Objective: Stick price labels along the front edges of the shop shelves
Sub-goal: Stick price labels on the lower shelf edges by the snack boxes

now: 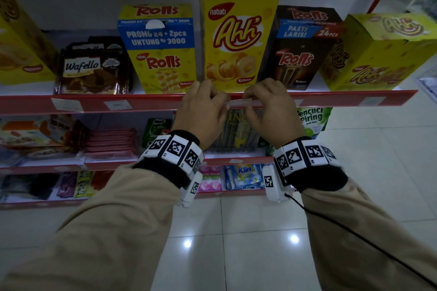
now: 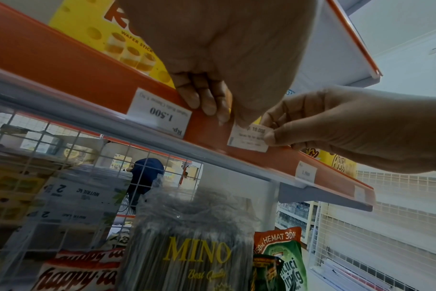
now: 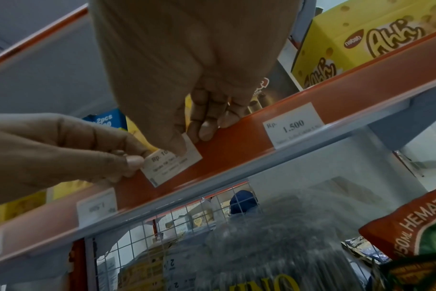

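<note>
A small white price label (image 1: 240,103) lies against the red front strip (image 1: 153,102) of the top shelf, under the tall yellow Ahh box (image 1: 238,38). My left hand (image 1: 222,103) pinches its left end. My right hand (image 1: 248,101) pinches its right end. In the left wrist view the label (image 2: 249,140) reads Rp. 10.000, with my left hand (image 2: 227,116) above it and my right hand (image 2: 270,135) on its edge. The right wrist view shows the label (image 3: 173,169) tilted on the strip, my right hand (image 3: 184,145) over it and my left hand (image 3: 135,160) at its end.
Other labels sit on the strip: two at the left (image 1: 117,104) and one at the far right (image 1: 376,101). Rolls boxes (image 1: 160,49) and a Wafello pack (image 1: 92,68) stand on the shelf. Stocked shelves lie below. Through the wire mesh a person in dark blue (image 2: 147,173) shows.
</note>
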Demonstrator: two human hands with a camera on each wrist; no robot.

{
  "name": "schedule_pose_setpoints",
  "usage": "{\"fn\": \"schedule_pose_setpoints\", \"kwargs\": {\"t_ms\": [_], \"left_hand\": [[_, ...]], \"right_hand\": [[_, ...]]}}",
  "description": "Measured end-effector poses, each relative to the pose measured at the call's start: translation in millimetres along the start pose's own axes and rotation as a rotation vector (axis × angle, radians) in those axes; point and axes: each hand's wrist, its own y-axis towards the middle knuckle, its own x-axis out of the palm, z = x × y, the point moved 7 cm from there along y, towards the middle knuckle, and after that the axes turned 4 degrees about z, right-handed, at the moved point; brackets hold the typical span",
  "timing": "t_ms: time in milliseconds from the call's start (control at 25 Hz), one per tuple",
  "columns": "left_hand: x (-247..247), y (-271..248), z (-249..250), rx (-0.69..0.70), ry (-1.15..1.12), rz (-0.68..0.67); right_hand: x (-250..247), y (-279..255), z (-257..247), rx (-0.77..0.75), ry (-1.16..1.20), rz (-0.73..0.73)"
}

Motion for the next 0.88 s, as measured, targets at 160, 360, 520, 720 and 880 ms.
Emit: {"fn": "schedule_pose_setpoints", "kwargs": {"t_ms": [160, 360, 520, 720, 880], "left_hand": [[-0.4, -1.9, -1.7, 0.020, -0.024, 0.002], [0.7, 1.7, 0.5, 0.037, 0.071, -0.044], [0.6, 2.6, 2.2, 0.040, 0.136, -0.075], [1.2, 2.9, -1.4, 0.031, 0.111, -0.105], [-0.3, 1.6, -2.7, 0.027, 0.047, -0.084]], "right_hand": [[2.3, 0.8, -0.6, -0.004, -0.075, -0.019], [6.4, -4.4, -5.7, -0.003, -0.329, -0.030], [7.4, -6.3, -4.8, 0.016, -0.373, -0.038], [7.6, -6.6, -6.3, 0.014, -0.396, -0.041], [3.9, -9.8, -2.9, 0.038, -0.305, -0.008]]}}
